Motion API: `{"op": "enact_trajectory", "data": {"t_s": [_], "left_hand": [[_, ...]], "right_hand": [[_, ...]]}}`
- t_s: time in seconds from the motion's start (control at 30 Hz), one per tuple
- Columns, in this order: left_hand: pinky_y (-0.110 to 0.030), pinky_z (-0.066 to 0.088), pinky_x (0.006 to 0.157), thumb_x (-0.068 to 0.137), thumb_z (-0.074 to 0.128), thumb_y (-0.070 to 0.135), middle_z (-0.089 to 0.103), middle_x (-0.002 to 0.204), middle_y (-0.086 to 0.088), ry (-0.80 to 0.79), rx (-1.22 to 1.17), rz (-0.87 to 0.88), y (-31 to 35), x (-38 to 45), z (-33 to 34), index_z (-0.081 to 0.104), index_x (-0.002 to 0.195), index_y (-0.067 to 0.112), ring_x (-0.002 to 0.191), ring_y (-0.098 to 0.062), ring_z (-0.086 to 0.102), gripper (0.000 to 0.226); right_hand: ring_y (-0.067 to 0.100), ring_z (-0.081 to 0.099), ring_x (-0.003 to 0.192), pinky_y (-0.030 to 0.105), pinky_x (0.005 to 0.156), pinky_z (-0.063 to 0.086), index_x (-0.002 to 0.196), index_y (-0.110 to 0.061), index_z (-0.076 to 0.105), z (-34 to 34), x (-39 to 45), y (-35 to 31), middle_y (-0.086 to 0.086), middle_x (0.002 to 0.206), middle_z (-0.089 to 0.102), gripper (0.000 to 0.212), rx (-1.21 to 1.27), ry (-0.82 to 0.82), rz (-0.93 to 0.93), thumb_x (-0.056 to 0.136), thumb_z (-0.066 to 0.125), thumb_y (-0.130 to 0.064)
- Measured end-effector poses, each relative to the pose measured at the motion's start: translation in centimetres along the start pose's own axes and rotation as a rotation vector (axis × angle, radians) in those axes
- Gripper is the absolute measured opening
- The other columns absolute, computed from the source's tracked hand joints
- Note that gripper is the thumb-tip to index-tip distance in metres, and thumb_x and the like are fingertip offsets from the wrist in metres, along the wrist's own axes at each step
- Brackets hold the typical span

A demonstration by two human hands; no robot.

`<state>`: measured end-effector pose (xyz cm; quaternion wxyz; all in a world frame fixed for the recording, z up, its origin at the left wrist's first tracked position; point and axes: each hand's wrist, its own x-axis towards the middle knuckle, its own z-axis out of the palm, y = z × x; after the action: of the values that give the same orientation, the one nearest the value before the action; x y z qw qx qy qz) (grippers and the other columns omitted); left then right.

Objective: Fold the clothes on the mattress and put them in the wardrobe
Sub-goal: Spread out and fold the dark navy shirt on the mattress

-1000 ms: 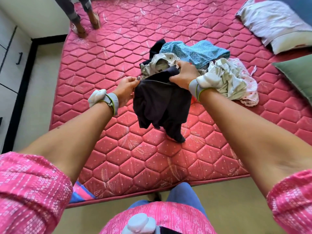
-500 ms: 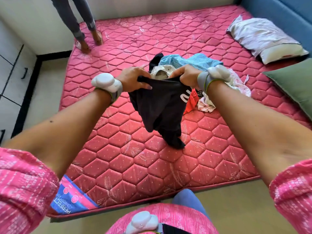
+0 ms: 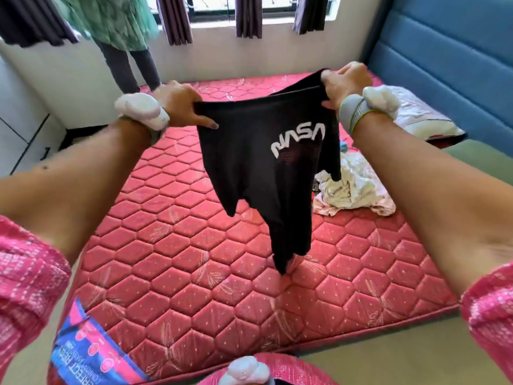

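While I hold the black NASA T-shirt [image 3: 263, 168] up above the red mattress [image 3: 222, 273], my left hand [image 3: 177, 107] and my right hand [image 3: 344, 84] are spread well apart, each pinching the shirt's top edge with curled fingers, so the cloth sags between them and hangs free in the air. It looks light and limp: the lower part twists into a narrow tail whose tip drops close to the quilted surface, and I cannot tell whether it touches. Being so soft, it will not keep any shape by itself, so I judge the best hold is at the two shoulder corners, pulled taut enough to flatten the front before laying it down. It does not look slippery or fragile. To the right, lying on the mattress, is the pile of clothes [image 3: 352, 190], pale and crumpled, not yet folded. Farther right a pillow [image 3: 422, 118] rests by the blue headboard [image 3: 444, 65]. Another person [image 3: 127, 45] stands at the far edge near the window. No wardrobe interior shows, so I cannot say what it holds.
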<state>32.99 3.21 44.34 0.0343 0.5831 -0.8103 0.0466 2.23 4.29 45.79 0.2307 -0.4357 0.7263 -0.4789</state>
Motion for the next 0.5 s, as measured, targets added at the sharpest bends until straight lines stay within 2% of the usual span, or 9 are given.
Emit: {"op": "enact_trajectory", "data": {"t_s": [0.07,0.13,0.2,0.27,0.3,0.37,0.43,0.47,0.5], "left_hand": [[-0.039,0.045,0.075,0.080,0.069,0.052,0.064,0.081,-0.019,0.202,-0.067,-0.036,0.3,0.1,-0.9,0.065,0.083,0.004,0.085,-0.038,0.061,0.048],[-0.039,0.044,0.078,0.082,0.066,0.036,0.066,0.083,-0.020,0.346,-0.236,-0.039,1.5,0.4,-1.3,0.066,0.091,0.004,0.085,-0.038,0.063,0.033],[-0.035,0.044,0.078,0.083,0.060,0.018,0.063,0.084,-0.016,0.390,-0.390,-0.017,3.0,0.7,-1.8,0.063,0.101,0.008,0.083,-0.036,0.062,0.021],[-0.032,0.042,0.082,0.083,0.052,0.001,0.062,0.092,-0.018,0.351,-0.382,0.112,4.0,1.1,-2.2,0.064,0.108,0.008,0.088,-0.036,0.059,0.028],[-0.032,0.041,0.086,0.083,0.048,-0.004,0.062,0.098,-0.019,0.311,-0.326,0.187,4.4,1.2,-2.5,0.066,0.109,0.008,0.093,-0.036,0.057,0.034],[-0.038,0.042,0.090,0.084,0.044,-0.010,0.059,0.102,-0.021,0.252,-0.200,0.269,4.7,1.4,-3.0,0.069,0.107,0.009,0.095,-0.039,0.056,0.039],[-0.043,0.045,0.084,0.082,0.044,-0.013,0.059,0.099,-0.023,0.268,-0.104,0.310,4.4,1.4,-3.3,0.071,0.105,0.005,0.091,-0.042,0.057,0.040],[-0.044,0.046,0.082,0.081,0.044,-0.014,0.060,0.098,-0.024,0.289,-0.055,0.311,4.2,1.3,-3.4,0.070,0.105,0.003,0.089,-0.043,0.058,0.040],[-0.045,0.047,0.080,0.080,0.045,-0.013,0.061,0.098,-0.023,0.315,-0.008,0.290,4.1,0.9,-3.4,0.070,0.105,0.003,0.089,-0.044,0.059,0.039]], "right_hand": [[0.011,0.052,0.066,0.020,0.041,0.048,0.085,-0.024,0.046,-0.4,0.0,-0.1,-0.005,0.078,0.050,0.021,-0.007,-0.009,-0.123,0.072,0.052,-0.009],[0.014,0.050,0.070,0.019,0.040,0.044,0.083,-0.026,0.051,-1.2,0.1,-0.1,-0.006,0.075,0.048,0.030,-0.112,-0.177,-0.222,0.071,0.042,0.001],[0.014,0.047,0.062,0.015,0.032,0.040,0.069,-0.021,0.060,-1.9,0.3,-0.3,-0.003,0.068,0.050,0.034,-0.297,-0.378,-0.213,0.074,0.041,0.007],[0.018,0.051,0.054,0.021,0.030,0.045,0.067,-0.011,0.062,-2.8,0.4,-0.7,0.004,0.063,0.056,0.017,-0.454,-0.455,-0.116,0.077,0.059,0.002],[0.022,0.056,0.048,0.028,0.033,0.050,0.066,-0.008,0.061,-3.3,0.5,-0.9,0.004,0.058,0.059,0.011,-0.520,-0.431,-0.098,0.074,0.068,-0.006],[0.023,0.065,0.049,0.041,0.056,0.060,0.071,-0.006,0.063,-3.6,1.1,-0.8,0.005,0.061,0.067,0.022,-0.643,-0.299,-0.140,0.060,0.073,-0.023],[0.027,0.070,0.083,0.040,0.082,0.057,0.093,-0.007,0.070,-3.9,1.4,-0.7,0.016,0.093,0.070,0.040,-0.634,-0.116,-0.183,0.060,0.073,-0.030],[0.029,0.067,0.097,0.036,0.087,0.054,0.104,-0.008,0.068,-4.0,1.3,-0.8,0.018,0.106,0.068,0.042,-0.604,-0.057,-0.222,0.066,0.070,-0.027],[0.030,0.063,0.104,0.033,0.088,0.052,0.108,-0.011,0.068,-4.1,1.1,-0.7,0.017,0.111,0.066,0.037,-0.599,-0.021,-0.284,0.072,0.064,-0.020]]}}
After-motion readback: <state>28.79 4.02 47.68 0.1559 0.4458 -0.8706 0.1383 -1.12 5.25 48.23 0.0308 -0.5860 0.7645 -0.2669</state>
